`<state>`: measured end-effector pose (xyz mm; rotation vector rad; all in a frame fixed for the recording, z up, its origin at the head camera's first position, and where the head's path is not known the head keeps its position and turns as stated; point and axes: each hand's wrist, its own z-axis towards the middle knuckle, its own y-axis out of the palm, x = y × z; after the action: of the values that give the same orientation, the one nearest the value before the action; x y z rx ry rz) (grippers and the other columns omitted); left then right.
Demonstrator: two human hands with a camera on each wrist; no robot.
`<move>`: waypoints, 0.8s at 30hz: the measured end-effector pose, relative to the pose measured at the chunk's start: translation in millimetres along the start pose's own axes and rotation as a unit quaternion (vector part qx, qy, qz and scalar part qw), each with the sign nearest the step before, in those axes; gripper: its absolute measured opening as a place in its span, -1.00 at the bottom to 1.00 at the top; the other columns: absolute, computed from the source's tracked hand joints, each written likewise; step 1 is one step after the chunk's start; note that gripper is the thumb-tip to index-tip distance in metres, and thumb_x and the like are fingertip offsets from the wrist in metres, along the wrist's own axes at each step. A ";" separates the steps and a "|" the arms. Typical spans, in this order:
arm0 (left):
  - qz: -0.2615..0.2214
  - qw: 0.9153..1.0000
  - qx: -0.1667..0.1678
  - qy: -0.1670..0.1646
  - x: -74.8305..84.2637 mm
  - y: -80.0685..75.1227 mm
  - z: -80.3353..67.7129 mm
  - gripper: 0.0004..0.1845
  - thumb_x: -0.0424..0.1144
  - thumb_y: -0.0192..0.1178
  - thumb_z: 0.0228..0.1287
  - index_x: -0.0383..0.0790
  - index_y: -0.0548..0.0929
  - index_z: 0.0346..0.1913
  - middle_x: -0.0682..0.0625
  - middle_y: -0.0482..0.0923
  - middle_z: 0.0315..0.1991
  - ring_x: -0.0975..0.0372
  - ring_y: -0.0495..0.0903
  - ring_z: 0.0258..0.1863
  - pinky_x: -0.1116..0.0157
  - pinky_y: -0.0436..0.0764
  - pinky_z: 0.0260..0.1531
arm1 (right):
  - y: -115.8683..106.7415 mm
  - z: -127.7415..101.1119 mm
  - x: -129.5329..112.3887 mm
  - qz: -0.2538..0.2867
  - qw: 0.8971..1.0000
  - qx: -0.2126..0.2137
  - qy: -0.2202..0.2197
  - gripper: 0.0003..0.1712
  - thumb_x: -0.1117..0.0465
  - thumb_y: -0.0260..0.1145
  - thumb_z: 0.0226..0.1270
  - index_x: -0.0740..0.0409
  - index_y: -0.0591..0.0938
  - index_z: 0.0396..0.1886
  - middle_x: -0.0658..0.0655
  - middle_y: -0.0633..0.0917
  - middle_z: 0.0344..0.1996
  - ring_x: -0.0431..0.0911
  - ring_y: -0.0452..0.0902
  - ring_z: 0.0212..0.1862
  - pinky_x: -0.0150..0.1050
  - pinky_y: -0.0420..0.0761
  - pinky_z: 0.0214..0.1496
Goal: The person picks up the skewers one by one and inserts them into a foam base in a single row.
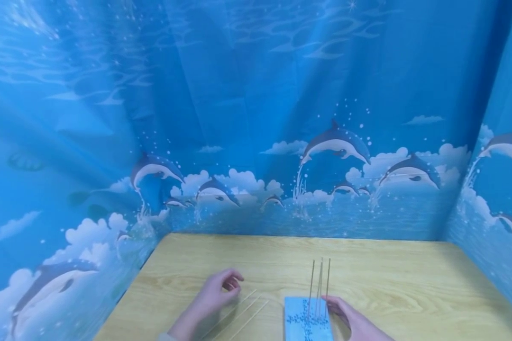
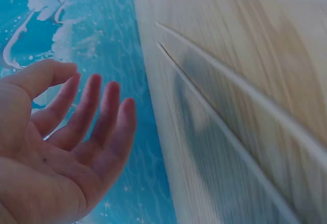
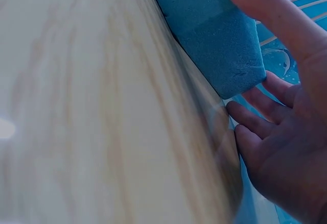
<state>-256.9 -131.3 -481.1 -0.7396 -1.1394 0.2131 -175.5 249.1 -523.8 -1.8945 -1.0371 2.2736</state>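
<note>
A light-blue foam block (image 1: 291, 309) with dark speckled marks on top lies near the table's front edge. Several thin sticks (image 1: 311, 284) stand upright in it. My right hand (image 1: 351, 319) holds the block by its right side; in the right wrist view, the thumb rests against the block (image 3: 219, 45) and other fingers touch its end corner. To the left, my left hand (image 1: 219, 290) hovers over the table with loosely bent fingers and nothing in them. Beside it lie a few loose thin sticks (image 1: 249, 319), seen in the left wrist view as pale rods.
The wood-grain table (image 1: 388, 274) extends behind and right of the block. Blue curtains (image 1: 247, 118) printed with dolphins and clouds enclose its back and sides.
</note>
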 end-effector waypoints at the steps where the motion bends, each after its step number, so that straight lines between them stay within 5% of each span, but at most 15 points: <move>1: 0.005 1.000 -0.008 0.000 -3.2 -1.9 -1.3 -0.79 -0.43 0.28 0.13 -0.28 0.64 -0.14 0.02 0.66 -0.36 0.39 0.56 -0.38 0.43 0.62 -0.31 | -0.4 0.2 0.2 0.003 1.000 -0.003 0.000 0.09 0.14 0.59 0.02 0.32 0.19 0.46 0.38 0.42 0.35 -0.45 0.32 0.29 -0.38 0.44 0.35; 15: 0.012 0.990 -0.130 -0.054 -15.8 -20.9 -16.2 -0.77 -0.47 0.32 0.05 -0.36 0.63 -0.17 -0.01 0.59 -0.41 0.33 0.51 -0.44 0.45 0.57 -0.44 | -2.0 2.2 6.3 0.034 0.999 -0.021 -0.025 0.06 0.14 0.54 0.10 0.44 0.16 0.44 0.32 0.46 0.33 -0.50 0.30 0.28 -0.44 0.41 0.34; 24: 0.023 0.989 -0.137 -0.054 -21.0 -15.1 -18.5 -0.75 -0.47 0.36 -0.05 -0.29 0.63 -0.24 0.00 0.57 -0.43 0.36 0.46 -0.46 0.44 0.54 -0.44 | -1.4 0.6 0.5 0.029 0.999 -0.019 0.011 0.07 0.13 0.56 0.07 0.37 0.16 0.46 0.43 0.40 0.35 -0.54 0.29 0.24 -0.40 0.44 0.33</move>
<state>-252.8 -161.1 -491.3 -1.0079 -1.2698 0.1364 -176.7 250.1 -523.5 -1.9847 -1.0431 2.2728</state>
